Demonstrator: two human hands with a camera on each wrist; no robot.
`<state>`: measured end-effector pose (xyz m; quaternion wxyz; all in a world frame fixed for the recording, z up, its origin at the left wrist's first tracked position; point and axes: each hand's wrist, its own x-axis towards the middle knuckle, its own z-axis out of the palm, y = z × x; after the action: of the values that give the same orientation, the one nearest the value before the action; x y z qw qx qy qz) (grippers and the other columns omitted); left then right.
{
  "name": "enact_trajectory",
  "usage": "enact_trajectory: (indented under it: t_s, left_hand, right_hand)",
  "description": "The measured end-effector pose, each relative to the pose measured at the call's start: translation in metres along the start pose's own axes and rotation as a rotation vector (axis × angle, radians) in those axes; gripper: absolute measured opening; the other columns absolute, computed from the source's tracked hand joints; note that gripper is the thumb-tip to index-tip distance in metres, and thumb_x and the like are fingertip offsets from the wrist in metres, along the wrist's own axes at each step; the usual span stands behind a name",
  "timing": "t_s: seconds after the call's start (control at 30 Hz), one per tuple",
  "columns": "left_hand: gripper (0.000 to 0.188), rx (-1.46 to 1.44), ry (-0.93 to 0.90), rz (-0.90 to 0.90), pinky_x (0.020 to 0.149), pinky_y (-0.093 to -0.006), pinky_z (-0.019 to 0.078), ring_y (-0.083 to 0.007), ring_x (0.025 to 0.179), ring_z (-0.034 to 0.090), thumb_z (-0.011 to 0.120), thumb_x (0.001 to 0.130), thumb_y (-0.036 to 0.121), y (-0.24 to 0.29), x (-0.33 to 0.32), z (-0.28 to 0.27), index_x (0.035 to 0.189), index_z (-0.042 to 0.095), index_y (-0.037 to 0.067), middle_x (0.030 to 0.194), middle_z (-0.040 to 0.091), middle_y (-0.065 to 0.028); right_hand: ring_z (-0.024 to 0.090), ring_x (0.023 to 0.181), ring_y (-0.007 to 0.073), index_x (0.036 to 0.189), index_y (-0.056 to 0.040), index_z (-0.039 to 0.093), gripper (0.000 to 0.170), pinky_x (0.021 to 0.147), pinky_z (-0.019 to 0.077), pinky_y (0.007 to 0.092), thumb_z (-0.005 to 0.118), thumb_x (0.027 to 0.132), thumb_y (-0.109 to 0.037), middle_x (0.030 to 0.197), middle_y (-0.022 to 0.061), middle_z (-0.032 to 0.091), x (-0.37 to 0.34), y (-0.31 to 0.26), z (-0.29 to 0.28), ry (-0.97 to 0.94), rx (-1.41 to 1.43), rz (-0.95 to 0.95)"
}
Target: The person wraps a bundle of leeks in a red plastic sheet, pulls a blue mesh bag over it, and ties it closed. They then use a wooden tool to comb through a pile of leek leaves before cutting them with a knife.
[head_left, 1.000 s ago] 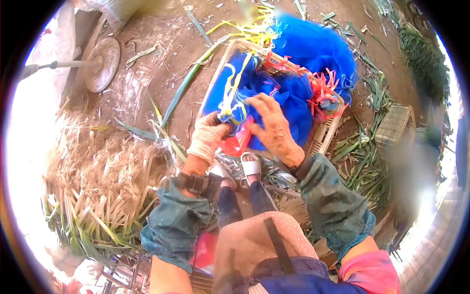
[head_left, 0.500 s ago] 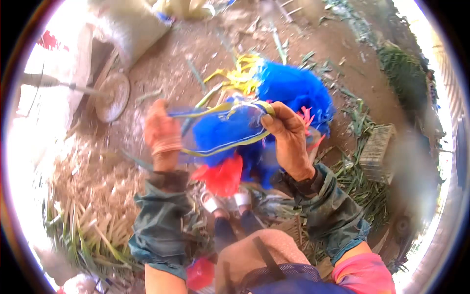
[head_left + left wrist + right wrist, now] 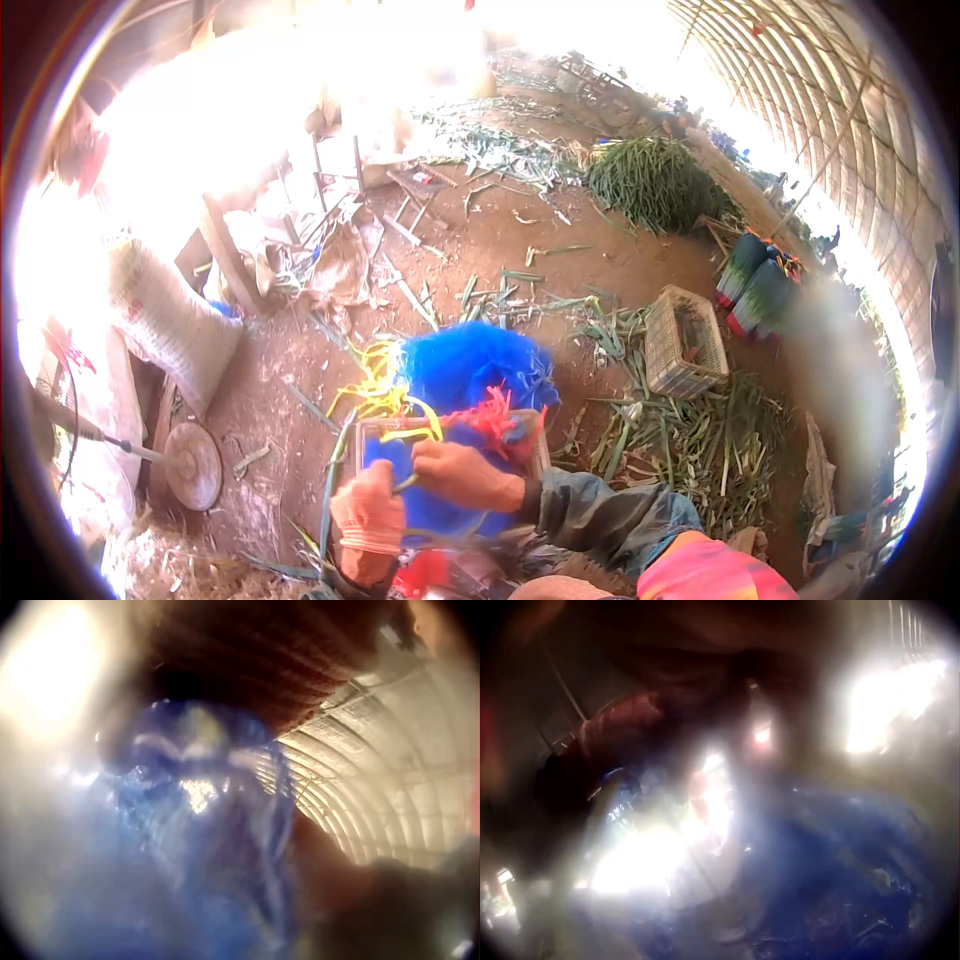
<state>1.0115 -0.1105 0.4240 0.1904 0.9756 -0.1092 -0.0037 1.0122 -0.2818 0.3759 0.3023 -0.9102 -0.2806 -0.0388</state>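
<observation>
In the head view both hands are close together over a pale plastic crate [image 3: 542, 452] lined with blue mesh. My left hand [image 3: 370, 512] grips the rim of a blue mesh bag [image 3: 202, 847] whose edge has a yellow band. Beside it, my right hand [image 3: 468, 476] pinches the same rim, fingers curled. The bag hangs below the hands and fills much of both wrist views, blurred there. A tuft of red ties [image 3: 490, 418] lies at the crate's far side. Just beyond it sit a heap of blue mesh bags [image 3: 475, 365] and yellow ties [image 3: 372, 378].
Another plastic crate [image 3: 685, 345] stands to the right among cut green leaves [image 3: 690, 450]. A leafy green heap [image 3: 650, 185] and filled net bags [image 3: 760, 285] are farther back. On the left are a white sack [image 3: 175, 320] and a stand's round base [image 3: 192, 465].
The hands stretched the bag's yellow-edged mouth wide half a second ago; now they have come together with it. The head view has tilted up, showing more of the shed.
</observation>
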Motion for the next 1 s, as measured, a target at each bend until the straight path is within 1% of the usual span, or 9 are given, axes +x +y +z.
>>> enact_trajectory:
  t_s: [0.07, 0.3, 0.43, 0.57, 0.67, 0.77, 0.87, 0.9, 1.0]
  left_hand:
    - [0.016, -0.069, 0.116, 0.059, 0.061, -0.0426, 0.0467, -0.0341, 0.070, 0.061, 0.056, 0.069, 0.007, 0.006, 0.015, -0.027, 0.084, 0.060, 0.012, 0.073, 0.062, -0.0120]
    - [0.018, 0.194, 0.266, 0.072, 0.067, -0.0410, 0.0474, -0.0318, 0.079, 0.061, 0.056, 0.070, 0.007, 0.019, 0.048, -0.078, 0.087, 0.060, 0.012, 0.084, 0.061, -0.0126]
    - [0.021, 0.324, 0.115, -0.072, 0.069, -0.0412, 0.0481, -0.0328, 0.079, 0.061, 0.056, 0.071, 0.010, -0.021, 0.030, -0.052, 0.091, 0.062, 0.012, 0.085, 0.061, -0.0133]
    - [0.018, 0.246, -0.119, -0.198, 0.068, -0.0424, 0.0484, -0.0343, 0.079, 0.062, 0.058, 0.070, 0.015, -0.037, -0.019, -0.039, 0.086, 0.064, 0.011, 0.082, 0.063, -0.0170]
    - [0.016, 0.315, -0.231, -0.351, 0.070, -0.0425, 0.0485, -0.0345, 0.081, 0.062, 0.059, 0.071, 0.019, -0.056, -0.062, -0.012, 0.084, 0.065, 0.011, 0.081, 0.064, -0.0169]
    - [0.022, 0.250, -0.263, -0.406, 0.067, -0.0413, 0.0489, -0.0301, 0.075, 0.062, 0.057, 0.077, 0.025, -0.130, -0.122, 0.044, 0.090, 0.062, 0.009, 0.081, 0.064, -0.0128]
    - [0.022, 0.208, -0.312, -0.548, 0.067, -0.0408, 0.0488, -0.0295, 0.075, 0.062, 0.056, 0.077, 0.026, -0.125, -0.151, 0.039, 0.090, 0.061, 0.009, 0.081, 0.064, -0.0124]
    - [0.022, 0.193, -0.315, -0.576, 0.067, -0.0406, 0.0488, -0.0293, 0.075, 0.062, 0.056, 0.077, 0.026, -0.122, -0.158, 0.040, 0.090, 0.061, 0.009, 0.081, 0.064, -0.0122]
    - [0.022, 0.145, -0.312, -0.641, 0.067, -0.0401, 0.0488, -0.0287, 0.074, 0.061, 0.056, 0.078, 0.026, -0.120, -0.179, 0.040, 0.090, 0.061, 0.008, 0.080, 0.063, -0.0117]
  right_hand:
    - [0.055, 0.082, 0.0233, 0.088, -0.0028, 0.056, 0.015, 0.075, 0.0439, 0.0329, 0.060, 0.076, -0.011, 0.096, 0.0088, 0.057, 0.007, -0.011, -0.036, 0.300, -0.013, -0.088]
    - [0.048, 0.068, 0.0059, 0.086, -0.0030, 0.054, 0.007, 0.059, 0.0414, 0.0235, 0.054, 0.087, -0.010, 0.072, -0.0029, 0.048, 0.028, -0.062, -0.135, 0.203, 1.205, 0.182]
    - [0.060, 0.063, 0.0221, 0.081, -0.0034, 0.051, 0.012, 0.054, 0.0448, 0.0352, 0.059, 0.079, -0.012, 0.070, 0.0084, 0.058, 0.004, -0.035, -0.137, -0.008, -0.014, -0.098]
    - [0.062, 0.067, 0.0303, 0.077, -0.0051, 0.055, 0.006, 0.057, 0.0467, 0.0414, 0.055, 0.077, -0.011, 0.072, 0.0141, 0.061, -0.011, 0.022, -0.122, -0.334, -0.421, 0.303]
    - [0.062, 0.068, 0.0316, 0.081, -0.0060, 0.058, 0.007, 0.057, 0.0471, 0.0413, 0.052, 0.078, -0.010, 0.074, 0.0150, 0.062, -0.015, 0.047, -0.133, -0.017, -0.338, 0.289]
    - [0.062, 0.070, 0.0333, 0.089, -0.0076, 0.061, 0.014, 0.059, 0.0477, 0.0412, 0.052, 0.078, -0.011, 0.075, 0.0179, 0.061, -0.013, 0.048, -0.110, 0.222, -0.106, 0.192]
    - [0.057, 0.089, 0.0212, 0.099, 0.0002, 0.060, 0.028, 0.078, 0.0457, 0.0330, 0.056, 0.081, -0.021, 0.096, 0.0138, 0.062, -0.001, -0.005, -0.082, 0.201, 1.716, 0.390]
    - [0.050, 0.103, 0.0187, 0.107, 0.0089, 0.055, 0.037, 0.092, 0.0388, 0.0327, 0.048, 0.086, -0.021, 0.108, 0.0117, 0.056, -0.003, -0.015, -0.063, 0.098, 1.825, 0.280]
    - [0.050, 0.097, 0.0177, 0.103, 0.0062, 0.057, 0.036, 0.088, 0.0376, 0.0310, 0.038, 0.086, -0.020, 0.101, 0.0093, 0.058, -0.011, -0.096, -0.066, -0.423, 1.624, 0.355]
